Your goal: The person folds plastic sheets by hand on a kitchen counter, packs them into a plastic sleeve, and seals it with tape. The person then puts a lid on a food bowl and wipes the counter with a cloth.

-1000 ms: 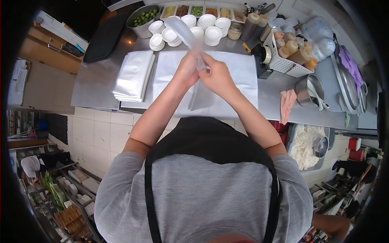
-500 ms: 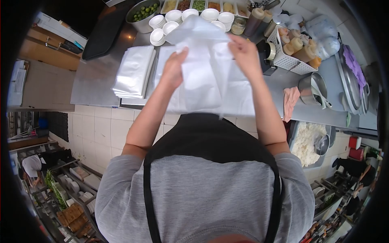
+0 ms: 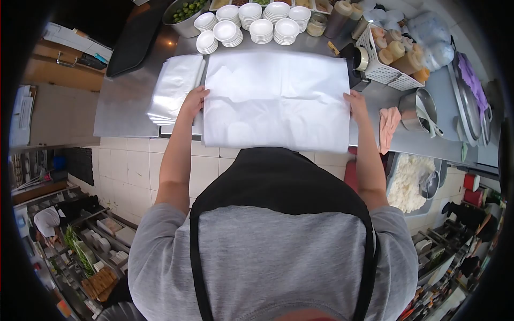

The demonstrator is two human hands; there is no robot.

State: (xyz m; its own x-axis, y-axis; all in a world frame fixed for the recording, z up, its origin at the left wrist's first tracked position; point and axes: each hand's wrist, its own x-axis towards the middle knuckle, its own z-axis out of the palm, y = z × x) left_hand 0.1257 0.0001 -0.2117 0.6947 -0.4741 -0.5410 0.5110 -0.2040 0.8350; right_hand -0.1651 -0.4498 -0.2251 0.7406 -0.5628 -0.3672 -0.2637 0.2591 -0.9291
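A wide white plastic sheet [image 3: 276, 101] with crossing fold creases is spread flat in front of me, over the counter's front edge. Its left edge is held by my left hand [image 3: 196, 101], fingers closed at the border. On the opposite side, my right hand [image 3: 357, 102] has its fingers closed at the right edge. I cannot see whether other sheets lie underneath. Just left of my left hand is a neat stack of folded clear-white plastic [image 3: 176, 88].
Stacked white small bowls [image 3: 261, 31] line the back of the steel counter [image 3: 126, 112]. To the right are a white basket of bottles [image 3: 393, 56], a peach cloth [image 3: 388, 128] and a metal pot [image 3: 417, 109]. A tub of pale food [image 3: 409, 184] sits lower right.
The raised, crumpled plastic has come down and now lies spread flat. My hands have moved apart and nearer to me, to its left and right edges. The bowls behind are uncovered.
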